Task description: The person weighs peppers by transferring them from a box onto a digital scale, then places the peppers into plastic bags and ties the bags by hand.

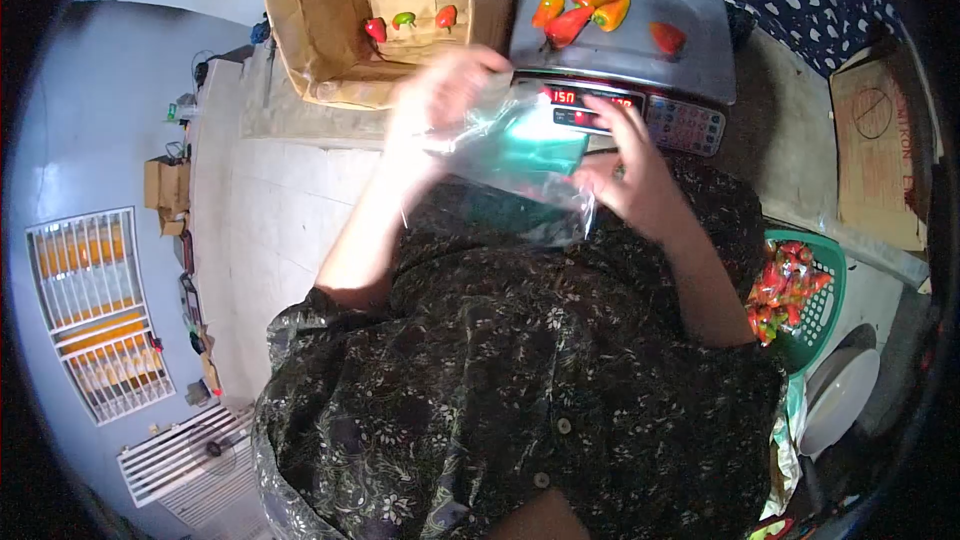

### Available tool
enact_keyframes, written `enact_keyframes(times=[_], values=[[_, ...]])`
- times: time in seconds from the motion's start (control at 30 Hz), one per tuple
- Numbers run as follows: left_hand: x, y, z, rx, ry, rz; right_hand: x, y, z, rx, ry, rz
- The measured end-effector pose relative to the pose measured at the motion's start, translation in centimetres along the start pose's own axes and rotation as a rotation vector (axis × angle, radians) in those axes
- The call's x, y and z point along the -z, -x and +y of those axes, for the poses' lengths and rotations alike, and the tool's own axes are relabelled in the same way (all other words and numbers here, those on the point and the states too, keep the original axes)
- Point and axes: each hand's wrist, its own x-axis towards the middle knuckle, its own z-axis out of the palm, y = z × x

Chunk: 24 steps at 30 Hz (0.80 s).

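Observation:
A clear plastic bag (pixel 515 155) stretches between my two hands in front of the scale. My left hand (pixel 450 90), smeared by motion, is closed on the bag's upper left part. My right hand (pixel 640 175) is at the bag's right side, with thumb and fingers spread apart; its thumb is close to the bag edge, and I cannot tell whether it touches. Behind the hands, a digital scale (pixel 690 70) with lit red digits carries several red and orange peppers (pixel 570 27) on its metal pan. My hands partly cover its display.
A cardboard-lined basket (pixel 290 30) at the back left holds two red peppers and one green pepper (pixel 403 19). To my right, a green plastic basket (pixel 822 315) contains bagged peppers (pixel 785 285). A white bowl (pixel 842 402) is beside it. A cardboard box (pixel 880 150) stands at the far right.

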Motion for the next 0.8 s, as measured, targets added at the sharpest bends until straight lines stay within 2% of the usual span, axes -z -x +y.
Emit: enact_keyframes(times=[0.07, 0.13, 0.17, 0.27, 0.3, 0.4, 0.43, 0.47, 0.53, 0.57, 0.67, 0.7, 0.8], values=[[-2.8, 1.5, 2.2, 0.178, -0.446, -0.281, -2.5, 1.3, -1.0, -0.07, -0.748, -0.128], [-4.2, 2.4, 3.3, 0.168, -0.432, -0.397, -2.5, 1.3, -3.3, -0.197, -1.09, -0.196], [-4.4, 2.7, 2.3, 0.018, -0.476, -0.359, -2.2, 0.9, -2.9, -0.279, -1.114, -0.237], [-3.7, 1.6, 3.4, 0.19, -0.363, -0.47, -1.2, 0.8, -1.1, -0.355, -0.778, -0.48], [-3.5, 1.4, 3.1, 0.248, -0.224, -0.492, -1.0, 0.9, -1.3, -0.339, -0.706, -0.434], [-1.8, 0.7, 2.8, 0.348, -0.189, -0.656, -1.5, 0.3, 0.1, 0.013, -0.356, -0.161], [-1.3, 0.6, 1.7, 0.251, -0.225, -0.68, -1.2, 0.0, 0.4, 0.083, -0.31, -0.071], [-0.4, 0.5, 1.5, 0.43, -0.197, -0.729, -0.9, 0.0, 1.0, 0.02, -0.343, -0.004], [0.6, 0.3, 0.8, 0.379, -0.043, -0.619, 0.5, -0.4, 1.2, -0.004, -0.296, 0.028], [1.2, 0.3, 0.9, 0.361, -0.182, -0.559, 0.9, -0.5, 1.7, -0.017, -0.276, -0.014], [1.1, 0.0, 0.3, 0.269, -0.143, -0.224, 1.1, -0.4, 3.2, -0.122, -0.431, -0.291], [0.5, -0.1, -0.4, 0.216, -0.119, -0.118, 0.3, -0.2, 2.9, -0.154, -0.573, -0.251], [-2.3, 0.3, 0.7, 0.102, -0.356, -0.149, -2.1, -0.1, 0.8, -0.268, -0.915, -0.017]])
